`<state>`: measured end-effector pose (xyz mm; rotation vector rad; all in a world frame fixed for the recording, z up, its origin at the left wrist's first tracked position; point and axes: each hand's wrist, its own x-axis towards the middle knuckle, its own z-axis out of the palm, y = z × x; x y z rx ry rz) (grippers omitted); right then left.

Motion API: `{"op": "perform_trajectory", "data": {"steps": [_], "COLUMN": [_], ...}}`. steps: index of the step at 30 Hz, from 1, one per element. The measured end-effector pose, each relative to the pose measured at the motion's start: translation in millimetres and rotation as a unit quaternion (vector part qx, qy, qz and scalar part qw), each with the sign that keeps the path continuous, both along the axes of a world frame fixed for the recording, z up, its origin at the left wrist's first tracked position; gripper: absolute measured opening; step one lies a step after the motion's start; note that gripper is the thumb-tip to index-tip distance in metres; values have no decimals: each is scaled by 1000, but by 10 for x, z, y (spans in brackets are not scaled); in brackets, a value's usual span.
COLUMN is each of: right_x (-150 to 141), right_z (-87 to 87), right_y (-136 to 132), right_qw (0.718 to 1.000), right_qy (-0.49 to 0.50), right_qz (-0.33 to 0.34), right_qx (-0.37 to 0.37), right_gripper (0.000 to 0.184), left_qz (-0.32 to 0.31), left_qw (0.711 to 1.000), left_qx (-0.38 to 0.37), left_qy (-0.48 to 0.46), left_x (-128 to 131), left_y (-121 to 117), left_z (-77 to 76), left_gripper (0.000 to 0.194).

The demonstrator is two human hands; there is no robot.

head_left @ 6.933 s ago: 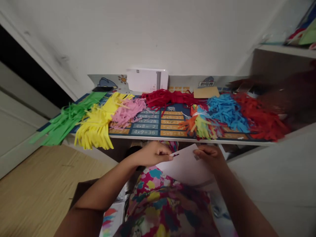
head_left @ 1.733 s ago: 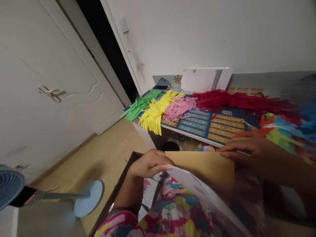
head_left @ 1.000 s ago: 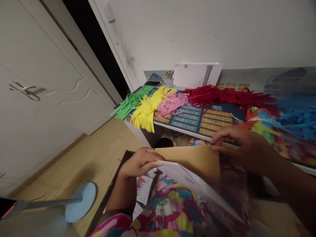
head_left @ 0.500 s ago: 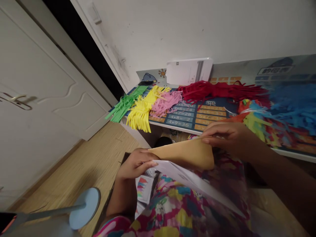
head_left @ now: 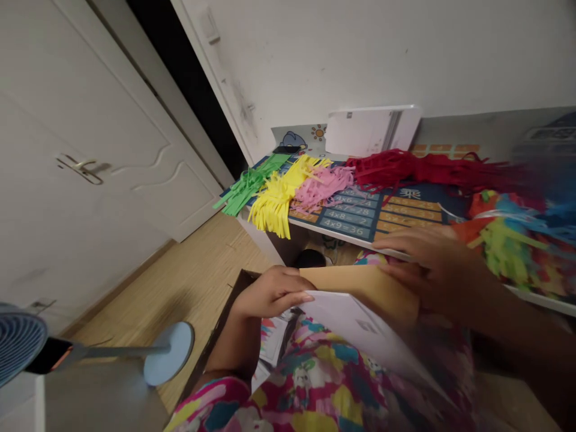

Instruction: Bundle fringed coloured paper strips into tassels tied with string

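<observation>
Above my lap, my left hand [head_left: 275,292] grips a white folded sheet of paper [head_left: 360,324], its thumb on the near face. Behind the white paper stands a tan-yellow sheet [head_left: 355,279], whose left end goes in behind my left fingers. My right hand [head_left: 432,264] is at the upper right corner of the tan-yellow sheet, thumb on it. Its forefinger stretches out along the table edge, and the hand is slightly blurred. On the table beyond lie paper tassels: green [head_left: 252,183], yellow [head_left: 279,198], pink [head_left: 321,189], red [head_left: 418,168] and a tied multicoloured bunch [head_left: 508,246].
A multiplication-chart mat [head_left: 346,219] covers the table. A white flat box [head_left: 364,132] leans on the wall, with a dark phone [head_left: 288,150] left of it. A blue fan's round base [head_left: 170,354] stands at lower left. Printed packaging [head_left: 272,342] lies beside my lap.
The camera view has turned left, so the scene sits further right. My right hand has shifted slightly along the tan-yellow sheet's corner; my left hand keeps its grip.
</observation>
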<state>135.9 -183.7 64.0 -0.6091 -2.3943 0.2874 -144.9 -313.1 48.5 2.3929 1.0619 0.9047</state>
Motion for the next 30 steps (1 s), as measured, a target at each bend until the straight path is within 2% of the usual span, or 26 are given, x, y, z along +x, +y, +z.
{"op": "perform_trajectory", "data": {"steps": [3,7,12,16,19,21,24,26,28,30], "right_x": [-206,-360,-335,-327,-351,-377,-407,-387,-316,-216], "right_z": [105,158,99,69,18,-32,-86,-82,-54,-47], "right_y": [-125,-161,-155,-153,-119,-87,-26,9,8,-69], "right_qw": [995,990,993,991,988,987,985,984,980,953], "right_qy": [-66,-66,-41,-62,-52,-32,-12,10,99,202], "right_qz": [46,117,107,103,128,149,161,118,-16,-146], "right_qx": [66,37,29,56,70,41,-60,-131,-170,-173], "right_gripper": [22,25,35,29,27,28,25,22,20,16], "left_qz": [-18,-37,-46,-34,-9,9,27,43,75,126], "left_qw": [1000,999,999,998,997,996,995,993,989,984], "left_qx": [-11,-16,-18,-49,-75,-82,-90,-104,-117,-116], "left_qy": [3,-4,-11,-14,-17,-24,-31,-38,-43,-47], "left_x": [67,123,114,97,93,94,97,102,116,148], "left_y": [19,34,51,44,36,40,62,89,121,155], "left_z": [-2,14,-14,-44,-63,-78,-103,-128,-172,-239], "left_gripper": [23,23,22,26,31,34,39,41,43,47]}}
